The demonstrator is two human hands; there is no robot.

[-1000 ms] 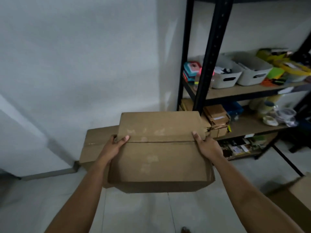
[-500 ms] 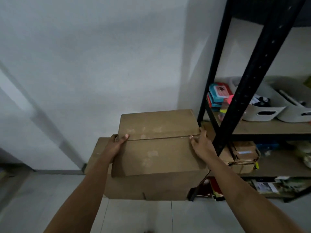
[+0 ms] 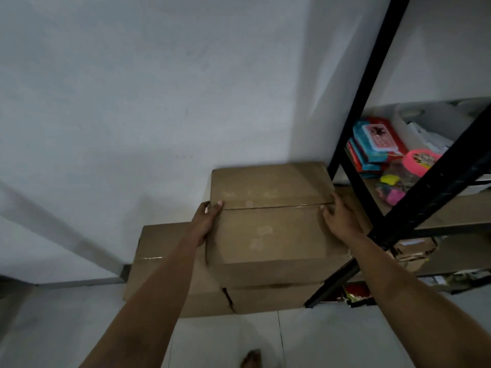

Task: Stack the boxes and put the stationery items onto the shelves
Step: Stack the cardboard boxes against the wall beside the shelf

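Observation:
A brown cardboard box (image 3: 268, 224) with a taped seam sits on top of a larger cardboard box (image 3: 164, 264) that stands on the floor by the wall. My left hand (image 3: 206, 220) grips the upper box's left edge, thumb over the top. My right hand (image 3: 338, 217) holds its right edge, fingers curled over the seam. To the right rises the black metal shelf unit (image 3: 369, 83), carrying coloured stationery packs (image 3: 377, 144) and a pink-lidded jar (image 3: 417, 160).
A white wall stands behind the boxes. White bins (image 3: 430, 120) sit on the wooden shelf board. A small brown box (image 3: 411, 251) and mixed items lie on lower shelves. Pale floor tiles stretch in front, with my foot (image 3: 251, 358) at the bottom.
The upper box has moved forward and down onto the larger box beside the shelf post. Both hands kept hold of its edges, and the camera came closer.

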